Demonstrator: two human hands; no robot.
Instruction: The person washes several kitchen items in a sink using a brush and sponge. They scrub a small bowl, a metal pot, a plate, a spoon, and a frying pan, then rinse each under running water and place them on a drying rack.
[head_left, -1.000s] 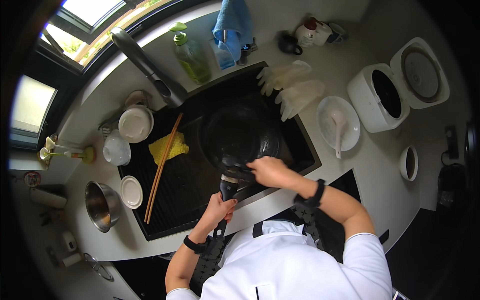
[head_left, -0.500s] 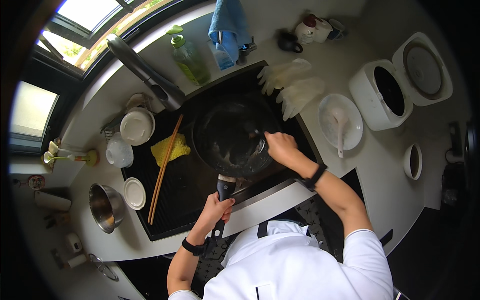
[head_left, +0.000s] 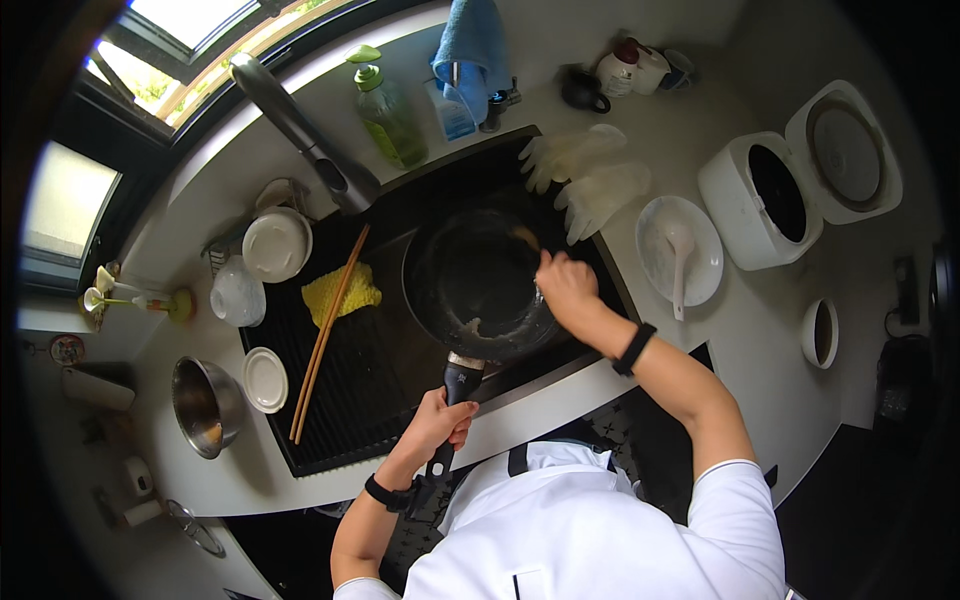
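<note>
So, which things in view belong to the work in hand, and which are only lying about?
In use:
black pan, handle in left hand
right hand at pan's right edge; anything held is unclear

Lying about:
chopsticks on yellow cloth
gloves
metal bowl
soap bottle

Right hand (head_left: pixel 568 290), shifted away from the pan handle (head_left: pixel 462 381), now at the pan's (head_left: pixel 455 275) right side

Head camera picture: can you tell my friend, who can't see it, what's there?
A person's left hand grips the handle of a black pan at a dark sink; the right hand is at the pan's right side, its grip unclear. Chopsticks lie across a yellow cloth on the left; an open rice cooker stands on the right.
</note>
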